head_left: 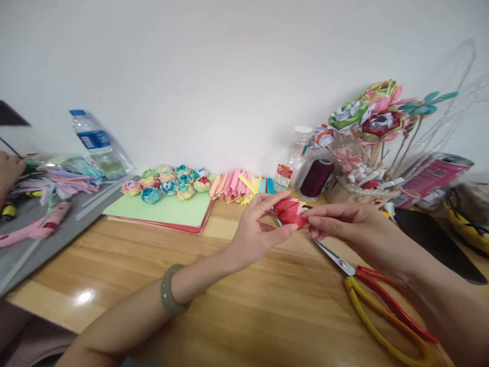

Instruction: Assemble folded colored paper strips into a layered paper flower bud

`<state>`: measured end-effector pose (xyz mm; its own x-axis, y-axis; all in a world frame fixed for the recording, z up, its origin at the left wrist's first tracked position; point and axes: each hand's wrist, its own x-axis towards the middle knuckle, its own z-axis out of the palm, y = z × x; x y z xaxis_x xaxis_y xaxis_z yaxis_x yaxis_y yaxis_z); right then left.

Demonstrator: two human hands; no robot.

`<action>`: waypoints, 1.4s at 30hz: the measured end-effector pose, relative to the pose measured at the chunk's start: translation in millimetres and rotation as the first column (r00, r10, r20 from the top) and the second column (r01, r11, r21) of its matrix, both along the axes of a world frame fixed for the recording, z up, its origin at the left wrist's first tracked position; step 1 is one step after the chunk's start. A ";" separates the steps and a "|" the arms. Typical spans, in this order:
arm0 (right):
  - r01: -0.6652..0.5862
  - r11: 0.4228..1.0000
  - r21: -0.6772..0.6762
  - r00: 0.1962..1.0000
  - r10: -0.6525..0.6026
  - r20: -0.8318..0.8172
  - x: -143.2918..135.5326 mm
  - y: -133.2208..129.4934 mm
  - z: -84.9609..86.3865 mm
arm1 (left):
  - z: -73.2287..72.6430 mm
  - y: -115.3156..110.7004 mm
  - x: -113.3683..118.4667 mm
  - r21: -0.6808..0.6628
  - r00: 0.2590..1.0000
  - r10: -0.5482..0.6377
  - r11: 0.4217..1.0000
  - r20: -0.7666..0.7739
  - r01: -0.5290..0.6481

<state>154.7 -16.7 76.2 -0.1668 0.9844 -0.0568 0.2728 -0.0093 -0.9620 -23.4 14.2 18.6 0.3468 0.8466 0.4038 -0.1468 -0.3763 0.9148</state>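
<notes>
A small red folded-paper flower [288, 213] with some pale yellow showing is held above the wooden table. My left hand [257, 229] grips it between thumb and fingers from the left side. From the right, my right hand [342, 221] pinches the flower's edge between thumb and fingertips. Below my right hand lie scissors [346, 266] with one red and one yellow handle, partly covered by the right wrist. Behind the left hand is a row of folded paper strips [235, 186] in orange, pink, yellow and blue.
Several finished paper flowers [168, 187] sit on a green paper stack [153, 213]. A dark thread spool [317, 178], a clear bottle [292, 160] and a bunch of paper flowers [382, 122] stand behind. At right lies a black phone [439, 244]; at left, another person's hand [9, 171].
</notes>
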 end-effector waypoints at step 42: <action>-0.026 0.993 0.114 0.954 -0.010 0.300 -0.7 4.1 -4.6 | -7.4 5.5 1.0 0.027 0.998 0.020 0.999 -0.061 -0.018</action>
<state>153.9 -12.6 71.6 -0.1673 0.9859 0.0086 0.5480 0.1002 -0.8305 -22.3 19.7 11.2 0.3555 0.8423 0.4051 -0.0839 -0.4030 0.9114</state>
